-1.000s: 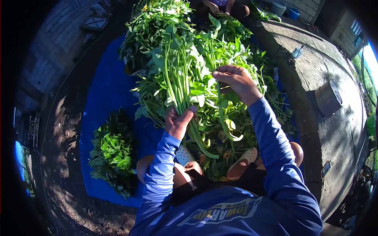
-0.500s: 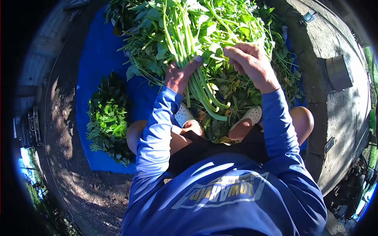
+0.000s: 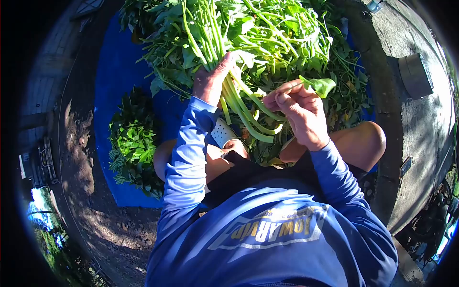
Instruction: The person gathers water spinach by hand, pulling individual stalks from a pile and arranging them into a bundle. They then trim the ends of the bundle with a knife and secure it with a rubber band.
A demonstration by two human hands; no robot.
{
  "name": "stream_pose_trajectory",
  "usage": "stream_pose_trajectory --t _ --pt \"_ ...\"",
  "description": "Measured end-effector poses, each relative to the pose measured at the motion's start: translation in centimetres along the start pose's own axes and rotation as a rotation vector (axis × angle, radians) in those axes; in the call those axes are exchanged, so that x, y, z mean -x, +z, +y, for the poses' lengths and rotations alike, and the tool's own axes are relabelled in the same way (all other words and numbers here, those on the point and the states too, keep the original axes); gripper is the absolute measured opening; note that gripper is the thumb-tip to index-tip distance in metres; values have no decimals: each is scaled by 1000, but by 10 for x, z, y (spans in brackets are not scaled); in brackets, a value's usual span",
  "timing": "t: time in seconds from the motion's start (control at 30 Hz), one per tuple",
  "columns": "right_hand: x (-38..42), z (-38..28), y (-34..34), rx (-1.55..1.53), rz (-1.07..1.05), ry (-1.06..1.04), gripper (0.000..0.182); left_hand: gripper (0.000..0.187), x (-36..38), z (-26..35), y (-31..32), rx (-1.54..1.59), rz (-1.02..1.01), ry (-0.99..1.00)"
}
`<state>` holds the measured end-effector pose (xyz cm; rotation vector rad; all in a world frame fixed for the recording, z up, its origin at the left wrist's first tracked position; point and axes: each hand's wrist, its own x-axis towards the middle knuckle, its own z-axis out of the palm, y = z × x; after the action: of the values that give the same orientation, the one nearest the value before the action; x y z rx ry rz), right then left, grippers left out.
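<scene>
Long-stemmed greens [image 3: 206, 36] fill our left hand [image 3: 209, 85], its thumb clamped over them, their pale lower ends curving towards our right hand [image 3: 308, 117]. Held apart from the left, that hand seems to pinch a single leaf [image 3: 322, 87] beside those ends; whether its fingertips touch them, we cannot tell. A leafy heap [image 3: 296, 43] lies beyond both.

Smooth blue sheet [image 3: 111, 71], rough grey concrete [image 3: 423, 129]
</scene>
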<state>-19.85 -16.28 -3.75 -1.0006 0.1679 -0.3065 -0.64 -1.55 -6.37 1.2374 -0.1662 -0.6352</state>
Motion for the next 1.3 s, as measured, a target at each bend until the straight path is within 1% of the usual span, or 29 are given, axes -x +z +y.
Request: stream_pose_trajectory --t 0.03,0.07,0.1,0.13,0.17,0.23,0.27,0.3,0.37,0.43,0.5,0.53,0.57,0.6,0.63,0.67,0.7,0.73,0.77,0.8,0.83,0.9,0.97,1.0,1.03,1.1,1.17,1.23,1.3 --pt "8 -8 0 68 92 26 9 35 6 6 5 -98 29 60" --pt "12 -10 -6 -78 67 -11 10 37 11 11 9 -196 54 115" --pt "17 -13 -12 -221 44 -51 11 36 10 17 7 -212 78 51" --pt "21 -15 -16 -129 97 -53 16 37 9 21 3 -228 74 92" --pt "22 -17 -21 -29 81 1 17 38 8 24 0 -245 75 135" --pt "19 -20 -28 162 53 109 20 40 11 37 0 -219 -21 129" --pt "19 -18 -32 192 -17 169 26 41 12 37 1 -195 -53 130" --pt "16 -24 -24 301 -79 247 31 42 11 36 3 -167 -84 135" --pt "12 -19 -21 301 -213 277 41 42 16 37 7 -161 -90 122" --pt "5 -15 -21 406 -233 328 45 40 17 39 7 -181 -122 137" --pt "-5 -8 -12 428 -203 362 45 41 15 39 3 -176 -156 157" --pt "-12 -12 -12 527 -304 342 45 41 18 40 4 -182 -166 158" --pt "-19 -17 -12 600 -363 472 41 42 19 40 5 -188 -178 157" --pt "-22 -17 -11 557 -385 472 38 31 18 40 2 -93 -216 117" --pt "-25 -18 -10 516 -409 467 35 30 19 39 0 -108 -223 158" --pt "-26 -11 -14 461 -390 489 31 30 19 39 -1 -121 -233 202" --pt "-27 -4 -19 495 -314 419 30 29 20 39 1 -130 -244 249" --pt "-26 5 -22 528 -239 351 30 28 28 45 5 -133 -241 249" --pt "-25 19 -27 557 -165 287 29 28 31 44 6 -118 -191 274" --pt "-23 41 -33 462 30 167 33 31 32 43 6 -166 -147 347" --pt "-24 33 -37 542 180 210 33 34 31 44 5 -213 -106 423" --pt "-30 50 -76 539 440 390 32 32 31 51 5 -83 -111 440" --pt "-31 56 -120 1252 224 536 42 32 30 62 2 -141 5 486" --pt "-26 60 -121 1794 313 454 49 33 32 68 4 -182 80 445" --pt "-31 55 -130 1842 395 204 46 34 32 72 2 -202 69 430" --pt "-71 33 -137 1257 502 63 38 33 29 73 1 -234 136 429" --pt "-115 16 -131 1296 438 -79 32 33 26 71 -1 -249 151 396" --pt "-164 19 -136 1436 394 -93 31 34 25 69 3 -243 168 382" --pt "-201 51 -156 1504 397 -289 34 35 23 69 3 -236 169 386"
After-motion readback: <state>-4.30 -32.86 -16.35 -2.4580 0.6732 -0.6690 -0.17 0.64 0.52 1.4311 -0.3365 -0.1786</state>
